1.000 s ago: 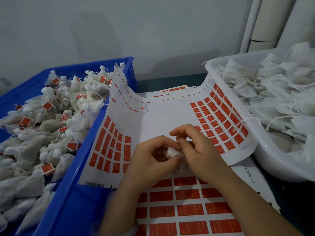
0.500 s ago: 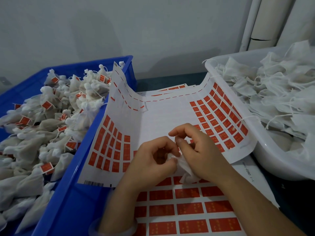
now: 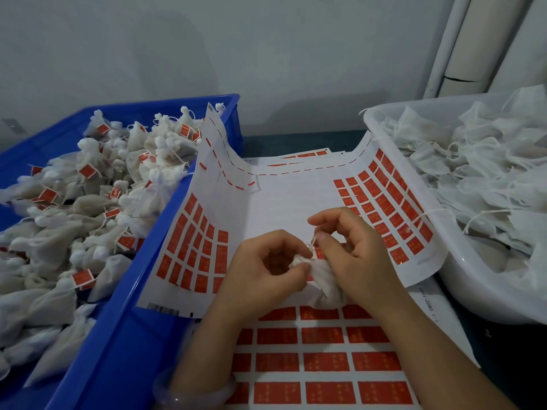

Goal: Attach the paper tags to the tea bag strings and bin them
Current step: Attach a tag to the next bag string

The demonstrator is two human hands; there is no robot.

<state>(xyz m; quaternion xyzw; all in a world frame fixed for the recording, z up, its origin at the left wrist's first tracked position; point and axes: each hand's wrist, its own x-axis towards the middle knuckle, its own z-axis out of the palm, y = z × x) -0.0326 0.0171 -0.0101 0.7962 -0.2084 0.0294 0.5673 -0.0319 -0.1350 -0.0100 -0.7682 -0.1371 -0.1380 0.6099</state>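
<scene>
Tagging station, head view. Both hands meet over the middle of the worktop. The left hand (image 3: 266, 270), fingers curled, pinches the gathered neck of one tea bag (image 3: 324, 284). The right hand (image 3: 359, 255) pinches the string (image 3: 312, 243) between thumb and forefinger, its other fingers loosely bent above the bag.

The bag lies on the curled label sheet (image 3: 281, 208), whose central columns are already stripped of red tags, with blocks remaining on both upturned sides. A fuller sheet (image 3: 319, 362) lies beneath it.

Whether a tag is already on this string cannot be told — red shows near the fingertips, but it may belong to the sheet behind.

Progress is judged to be midway. The blue crate (image 3: 154, 261) on the left holds a deep heap of tagged bags (image 3: 88, 202), while the white tub (image 3: 461, 270) on the right is still piled with untagged bags (image 3: 473, 173) — much work remains. The held bag has yet to reach the crate.
</scene>
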